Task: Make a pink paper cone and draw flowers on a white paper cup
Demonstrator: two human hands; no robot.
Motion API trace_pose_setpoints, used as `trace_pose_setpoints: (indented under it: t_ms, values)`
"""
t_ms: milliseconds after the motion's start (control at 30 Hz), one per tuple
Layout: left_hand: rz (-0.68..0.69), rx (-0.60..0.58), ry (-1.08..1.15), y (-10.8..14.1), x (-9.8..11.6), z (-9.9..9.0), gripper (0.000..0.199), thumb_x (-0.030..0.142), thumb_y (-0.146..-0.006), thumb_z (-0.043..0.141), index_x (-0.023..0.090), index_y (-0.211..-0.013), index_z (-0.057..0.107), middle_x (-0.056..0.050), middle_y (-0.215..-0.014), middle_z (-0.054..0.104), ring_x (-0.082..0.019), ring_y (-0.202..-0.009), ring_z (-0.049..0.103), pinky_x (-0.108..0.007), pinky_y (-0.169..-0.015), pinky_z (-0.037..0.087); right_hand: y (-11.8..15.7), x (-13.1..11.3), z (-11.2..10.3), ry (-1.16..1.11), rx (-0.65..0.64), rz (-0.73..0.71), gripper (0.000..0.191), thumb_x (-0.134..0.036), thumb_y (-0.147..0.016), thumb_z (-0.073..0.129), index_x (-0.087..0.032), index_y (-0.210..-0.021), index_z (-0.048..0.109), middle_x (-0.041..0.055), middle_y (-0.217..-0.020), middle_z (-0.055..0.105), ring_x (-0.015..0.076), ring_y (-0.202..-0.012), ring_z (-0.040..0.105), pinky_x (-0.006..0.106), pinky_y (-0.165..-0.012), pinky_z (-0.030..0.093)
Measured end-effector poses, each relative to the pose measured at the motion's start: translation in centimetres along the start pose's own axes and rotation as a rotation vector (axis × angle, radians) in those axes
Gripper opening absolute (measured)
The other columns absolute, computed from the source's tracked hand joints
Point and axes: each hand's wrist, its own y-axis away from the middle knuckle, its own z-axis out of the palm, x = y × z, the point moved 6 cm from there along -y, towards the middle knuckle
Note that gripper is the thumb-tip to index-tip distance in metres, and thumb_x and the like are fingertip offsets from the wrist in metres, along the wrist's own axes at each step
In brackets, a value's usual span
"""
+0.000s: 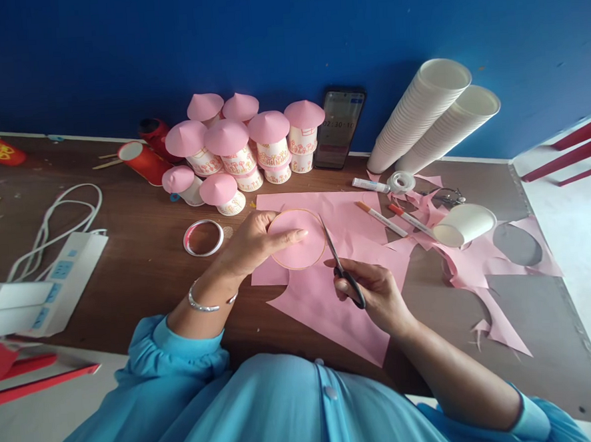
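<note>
My left hand [263, 241] pinches a round pink paper disc [297, 253] with an orange-brown line along its edge, thumb lying on top. In my right hand [372, 289] is a pair of scissors [346, 274] with black handles, fingers wrapped round them. The blades point up and away, close to the disc's right edge. Below both hands lie pink paper sheets [331, 312], one with a curved cut edge. Past my left hand stand several paper-cup houses [271, 152] with pink cone roofs and drawn patterns.
A phone [340, 128] leans on the blue wall beside two tall stacks of white cups [419, 113]. Markers [380, 219], a lying cup [465, 225] and pink scraps [478, 263] are at right. A tape roll [203, 238], red cup [143, 163] and power strip [71, 281] are at left.
</note>
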Motion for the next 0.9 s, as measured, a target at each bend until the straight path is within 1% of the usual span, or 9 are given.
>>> trace_pose_setpoints:
  t_ms: [100, 333, 467, 633, 900]
  values:
    - [0.013, -0.016, -0.012, 0.03, 0.13, 0.09, 0.034, 0.047, -0.075, 0.078, 0.015, -0.072, 0.067, 0.002, -0.067, 0.056, -0.014, -0.068, 0.049, -0.027, -0.062, 0.037, 0.03, 0.03, -0.01, 0.017, -0.001, 0.003, 0.043, -0.049, -0.082, 0.075, -0.017, -0.11, 0.077, 0.0013, -0.068, 0.067, 0.0124, -0.056, 0.056, 0.026, -0.052, 0.047]
    - [0.075, 0.03, -0.021, -0.03, 0.57, -0.3, 0.031, 0.044, -0.074, 0.079, 0.017, -0.068, 0.065, 0.001, -0.067, 0.06, -0.016, -0.069, 0.054, -0.028, -0.061, 0.041, 0.14, 0.14, -0.03, -0.013, -0.004, -0.01, 0.042, -0.048, -0.083, 0.076, -0.017, -0.11, 0.077, 0.0003, -0.066, 0.065, 0.0121, -0.055, 0.056, 0.026, -0.053, 0.047]
    - [0.073, 0.022, -0.006, -0.04, 0.55, -0.25, 0.032, 0.045, -0.074, 0.079, 0.017, -0.066, 0.063, 0.001, -0.066, 0.061, -0.017, -0.069, 0.057, -0.028, -0.06, 0.042, 0.15, 0.1, 0.06, -0.018, -0.005, -0.004, 0.044, -0.052, -0.083, 0.076, -0.017, -0.111, 0.078, 0.0007, -0.066, 0.065, 0.0123, -0.055, 0.055, 0.027, -0.052, 0.048]
    - [0.07, 0.036, 0.003, -0.11, 0.44, -0.37, 0.034, 0.047, -0.07, 0.081, 0.017, -0.067, 0.065, -0.001, -0.067, 0.063, -0.019, -0.073, 0.059, -0.029, -0.061, 0.044, 0.11, -0.05, 0.05, -0.015, -0.008, -0.006, 0.046, -0.054, -0.083, 0.075, -0.017, -0.112, 0.078, 0.0007, -0.065, 0.064, 0.0124, -0.055, 0.055, 0.027, -0.052, 0.049]
    - [0.073, 0.04, 0.026, -0.18, 0.28, -0.61, 0.035, 0.047, -0.071, 0.081, 0.017, -0.064, 0.064, 0.0, -0.065, 0.063, -0.019, -0.071, 0.059, -0.029, -0.062, 0.045, 0.13, 0.11, -0.06, 0.004, -0.014, -0.007, 0.046, -0.053, -0.085, 0.074, -0.017, -0.111, 0.079, -0.0009, -0.059, 0.058, 0.0121, -0.054, 0.051, 0.027, -0.052, 0.044]
